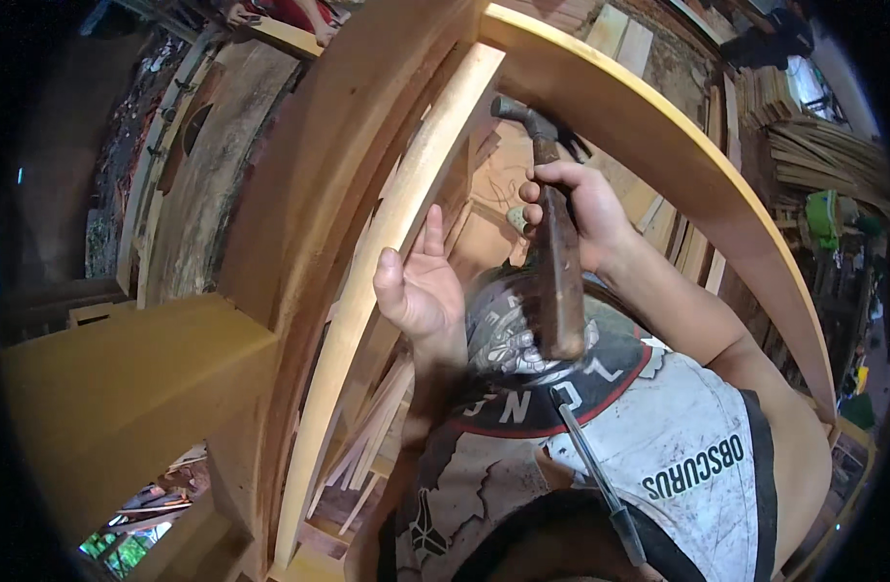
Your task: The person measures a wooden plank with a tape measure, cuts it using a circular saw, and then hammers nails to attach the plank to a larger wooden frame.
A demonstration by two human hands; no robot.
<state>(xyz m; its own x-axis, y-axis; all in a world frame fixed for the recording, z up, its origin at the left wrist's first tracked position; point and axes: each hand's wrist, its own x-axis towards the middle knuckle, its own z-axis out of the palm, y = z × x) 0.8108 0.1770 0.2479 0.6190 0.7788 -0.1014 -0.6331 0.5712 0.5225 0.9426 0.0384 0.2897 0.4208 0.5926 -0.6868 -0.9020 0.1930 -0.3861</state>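
Note:
My right hand (588,209) is closed around the brown wooden handle (559,281) of a hammer. The dark metal hammer head (524,116) points up and away, near the top of a curved wooden frame (648,92). To the left, my left hand (423,289) has its thumb and fingers apart and holds nothing. Its thumb overlaps the edge of a long, pale curved wooden slat (396,209); whether they touch I cannot tell. The slat runs beside a broad brown wooden panel (319,145) and joins the frame's upper corner.
A thick wooden beam (134,359) juts out at the left. Beyond the frame, stacked boards (828,160) and a green object (823,218) lie at the right. Another person's arm (314,19) shows at the top, and a dark-clothed person (779,39) at the upper right.

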